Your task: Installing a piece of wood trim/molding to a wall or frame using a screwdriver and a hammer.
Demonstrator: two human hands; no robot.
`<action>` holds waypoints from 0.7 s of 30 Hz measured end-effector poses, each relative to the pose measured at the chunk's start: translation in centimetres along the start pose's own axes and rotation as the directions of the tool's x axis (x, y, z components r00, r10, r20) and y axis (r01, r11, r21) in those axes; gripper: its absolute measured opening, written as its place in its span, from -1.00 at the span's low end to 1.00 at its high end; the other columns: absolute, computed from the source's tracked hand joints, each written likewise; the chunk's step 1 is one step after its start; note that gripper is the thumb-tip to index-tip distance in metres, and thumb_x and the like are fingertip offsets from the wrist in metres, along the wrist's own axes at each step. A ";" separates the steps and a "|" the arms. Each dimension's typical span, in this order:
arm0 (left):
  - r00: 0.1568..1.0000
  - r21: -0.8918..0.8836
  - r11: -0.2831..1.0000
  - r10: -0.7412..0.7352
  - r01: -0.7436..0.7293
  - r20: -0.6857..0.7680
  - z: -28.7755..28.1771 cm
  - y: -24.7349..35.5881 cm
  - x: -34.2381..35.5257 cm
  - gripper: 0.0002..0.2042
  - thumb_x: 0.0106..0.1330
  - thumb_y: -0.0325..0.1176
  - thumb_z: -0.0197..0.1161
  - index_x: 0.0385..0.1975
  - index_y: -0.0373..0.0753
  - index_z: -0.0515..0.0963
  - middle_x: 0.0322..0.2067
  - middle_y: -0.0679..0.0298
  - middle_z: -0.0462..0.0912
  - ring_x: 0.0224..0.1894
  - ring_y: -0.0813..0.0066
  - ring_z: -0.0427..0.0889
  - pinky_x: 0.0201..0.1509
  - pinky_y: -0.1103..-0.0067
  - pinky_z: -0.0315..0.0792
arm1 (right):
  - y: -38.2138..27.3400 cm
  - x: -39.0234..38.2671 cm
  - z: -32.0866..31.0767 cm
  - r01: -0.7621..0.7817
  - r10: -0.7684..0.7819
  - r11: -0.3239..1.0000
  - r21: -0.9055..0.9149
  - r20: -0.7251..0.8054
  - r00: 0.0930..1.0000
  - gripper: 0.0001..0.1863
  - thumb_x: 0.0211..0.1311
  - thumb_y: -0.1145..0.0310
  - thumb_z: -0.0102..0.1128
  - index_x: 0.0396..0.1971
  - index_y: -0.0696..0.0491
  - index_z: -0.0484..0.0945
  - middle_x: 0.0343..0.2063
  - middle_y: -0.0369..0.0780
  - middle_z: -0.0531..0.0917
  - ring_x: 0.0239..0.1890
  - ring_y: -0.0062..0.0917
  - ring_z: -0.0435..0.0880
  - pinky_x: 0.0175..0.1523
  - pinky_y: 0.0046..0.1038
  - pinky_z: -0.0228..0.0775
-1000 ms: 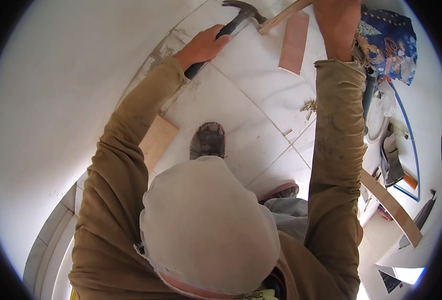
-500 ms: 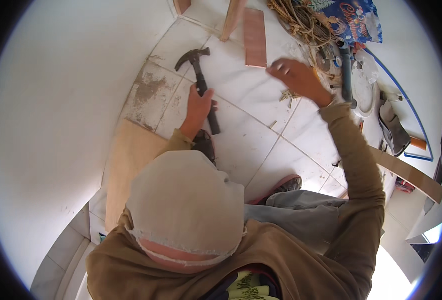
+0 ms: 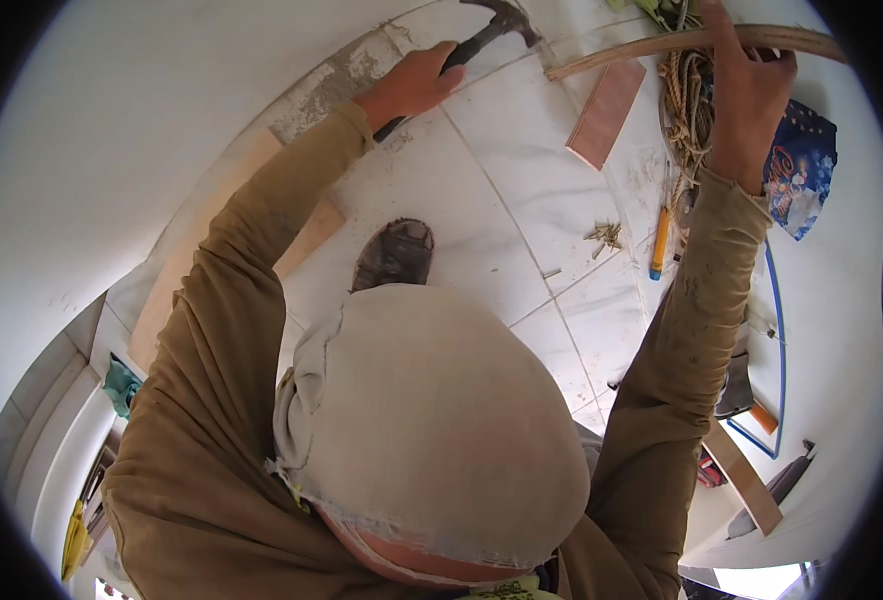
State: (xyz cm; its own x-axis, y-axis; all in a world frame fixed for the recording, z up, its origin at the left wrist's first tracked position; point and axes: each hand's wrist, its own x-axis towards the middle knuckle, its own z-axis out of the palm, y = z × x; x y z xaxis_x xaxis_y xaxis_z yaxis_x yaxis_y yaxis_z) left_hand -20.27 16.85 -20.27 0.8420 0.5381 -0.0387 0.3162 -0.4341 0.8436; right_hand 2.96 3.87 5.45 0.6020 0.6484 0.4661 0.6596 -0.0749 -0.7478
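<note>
My left hand [image 3: 417, 85] is closed around the dark handle of a claw hammer [image 3: 502, 25], its head raised at the far edge of the view beside the wall. At the far right, my right hand [image 3: 750, 105] grips a long, narrow wooden strip [image 3: 652, 45]; its fingers wrap over the strip. One end of the strip points left toward the hammer head. Just below it a short reddish-brown board [image 3: 609, 115] lies on the tiles. Several loose nails [image 3: 607, 236] form a small pile, with a single nail [image 3: 553, 273] apart from them.
Coiled rope [image 3: 684, 105] and a blue printed bag [image 3: 805, 165] lie by my right wrist. A yellow-orange handled tool [image 3: 660, 240] rests near the nails. Pale wooden board [image 3: 312, 235] lies along the left wall. A blue bow-shaped frame [image 3: 779, 340] and another plank [image 3: 744, 475] are at right.
Both arms now reach farther forward. The hammer has moved farther away in my left hand. My right hand, earlier above the floor near the nails, now holds the wooden strip. The view has shifted.
</note>
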 end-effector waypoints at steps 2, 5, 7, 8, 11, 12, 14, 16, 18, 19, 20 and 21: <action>0.998 -0.033 0.998 -0.054 0.055 0.009 -0.9 1.3 1.2 -0.48 0.47 -0.11 0.12 0.23 -0.43 0.38 -0.35 -0.11 0.67 -0.31 0.03 0.67 -0.12 0.31 0.51 | -1.2 -0.8 1.8 -0.059 -0.017 0.940 -0.335 -0.217 0.976 -0.27 0.15 0.37 0.34 0.24 0.38 0.22 -0.04 0.05 0.58 -0.05 -0.26 0.60 0.01 -0.30 0.49; 0.994 0.033 0.999 -0.019 0.015 0.107 0.0 1.9 3.5 -0.51 0.47 -0.12 0.11 0.19 -0.42 0.39 -0.36 -0.09 0.68 -0.31 0.06 0.68 -0.16 0.28 0.50 | -0.3 -0.4 1.2 0.017 -0.091 0.950 -0.313 -0.225 0.970 -0.32 0.15 0.40 0.30 0.21 0.40 0.25 -0.09 0.05 0.60 -0.10 -0.27 0.62 -0.03 -0.32 0.50; 0.991 -0.023 0.997 0.082 -0.080 0.104 1.3 0.5 3.0 -0.56 0.48 -0.13 0.10 0.14 -0.37 0.41 -0.42 -0.05 0.67 -0.40 0.07 0.66 -0.26 0.27 0.49 | -0.3 -0.7 2.0 -0.008 -0.053 0.957 -0.290 -0.200 0.978 -0.34 0.15 0.40 0.29 0.19 0.39 0.26 -0.12 0.04 0.60 -0.13 -0.28 0.62 -0.05 -0.32 0.50; 0.989 -0.027 0.996 0.090 -0.087 0.117 1.6 1.0 3.3 -0.56 0.48 -0.13 0.10 0.14 -0.37 0.41 -0.42 -0.05 0.67 -0.40 0.07 0.66 -0.26 0.27 0.49 | 0.0 -0.8 1.6 -0.042 -0.018 0.961 -0.273 -0.211 0.977 -0.36 0.15 0.40 0.29 0.17 0.39 0.28 -0.15 0.03 0.61 -0.16 -0.29 0.62 -0.07 -0.33 0.51; 0.991 -0.135 0.991 0.019 -0.001 0.130 1.6 3.0 3.2 -0.58 0.48 -0.13 0.09 0.12 -0.37 0.41 -0.47 -0.01 0.66 -0.47 0.09 0.64 -0.31 0.27 0.48 | -0.2 0.0 0.4 0.001 -0.015 0.984 -0.178 -0.073 0.997 -0.39 0.15 0.40 0.30 0.13 0.38 0.30 -0.18 0.01 0.60 -0.19 -0.32 0.61 -0.10 -0.33 0.51; 0.994 -0.099 0.995 -0.021 0.032 0.108 2.1 3.3 3.0 -0.58 0.47 -0.13 0.10 0.10 -0.38 0.41 -0.48 -0.01 0.66 -0.48 0.10 0.64 -0.31 0.28 0.48 | 0.1 0.1 0.5 -0.003 -0.012 0.983 -0.184 -0.079 0.997 -0.39 0.15 0.40 0.30 0.13 0.38 0.30 -0.18 0.01 0.60 -0.19 -0.32 0.61 -0.10 -0.33 0.51; 0.995 -0.063 0.996 -0.056 0.062 0.084 2.4 3.0 3.0 -0.58 0.47 -0.13 0.10 0.08 -0.39 0.42 -0.48 0.00 0.66 -0.48 0.11 0.65 -0.30 0.28 0.48 | 0.7 0.5 1.3 -0.029 -0.051 0.930 -0.367 -0.206 0.977 -0.43 0.16 0.40 0.28 0.10 0.37 0.32 -0.19 -0.01 0.60 -0.21 -0.32 0.61 -0.14 -0.31 0.50; 0.997 -0.061 0.997 0.055 -0.052 0.057 1.8 2.0 3.1 -0.59 0.46 -0.12 0.11 0.05 -0.39 0.42 -0.48 0.00 0.66 -0.48 0.11 0.65 -0.29 0.28 0.49 | 0.6 0.0 1.2 0.001 -0.066 0.951 -0.308 -0.198 0.978 -0.42 0.16 0.40 0.27 0.11 0.37 0.31 -0.19 0.01 0.60 -0.20 -0.30 0.62 -0.12 -0.30 0.50; 0.999 -0.113 0.993 -0.035 0.036 0.010 2.4 2.3 3.2 -0.59 0.46 -0.12 0.11 0.05 -0.38 0.43 -0.49 0.01 0.66 -0.49 0.13 0.65 -0.31 0.29 0.49 | 0.2 -0.2 1.8 0.027 -0.075 0.971 -0.238 -0.195 0.978 -0.41 0.15 0.40 0.27 0.12 0.38 0.30 -0.19 0.02 0.60 -0.18 -0.28 0.62 -0.11 -0.28 0.50; 0.991 -0.173 0.977 -0.129 0.121 -0.035 2.5 2.4 3.0 -0.59 0.46 -0.12 0.11 0.05 -0.37 0.43 -0.50 0.02 0.66 -0.49 0.16 0.64 -0.32 0.31 0.49 | -0.1 0.0 2.2 -0.018 -0.048 0.958 -0.286 -0.221 0.974 -0.39 0.15 0.40 0.26 0.14 0.38 0.28 -0.18 0.04 0.60 -0.18 -0.25 0.63 -0.10 -0.27 0.50; 0.992 -0.168 0.979 -0.122 0.115 -0.032 2.7 2.2 2.9 -0.59 0.46 -0.12 0.11 0.05 -0.37 0.43 -0.50 0.02 0.66 -0.49 0.16 0.64 -0.32 0.31 0.49 | -0.1 0.2 2.4 -0.067 -0.023 0.939 -0.337 -0.256 0.966 -0.38 0.15 0.40 0.25 0.16 0.38 0.26 -0.17 0.07 0.60 -0.17 -0.21 0.63 -0.09 -0.26 0.50; 0.997 -0.105 0.991 -0.079 0.077 -0.009 2.9 2.4 2.6 -0.59 0.46 -0.12 0.11 0.06 -0.37 0.43 -0.52 0.05 0.64 -0.53 0.22 0.62 -0.36 0.34 0.48 | 0.7 0.5 1.7 -0.066 -0.026 0.939 -0.338 -0.261 0.965 -0.38 0.15 0.40 0.25 0.16 0.38 0.26 -0.17 0.07 0.60 -0.17 -0.21 0.63 -0.09 -0.26 0.50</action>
State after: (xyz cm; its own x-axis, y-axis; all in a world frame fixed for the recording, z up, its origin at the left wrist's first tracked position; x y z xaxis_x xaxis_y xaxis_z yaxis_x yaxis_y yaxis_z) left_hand -16.05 15.09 -19.90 0.8106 0.5770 -0.1003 0.3327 -0.3127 0.8897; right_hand 2.94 5.39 4.36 0.6814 0.4296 0.5926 0.7314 -0.3697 -0.5730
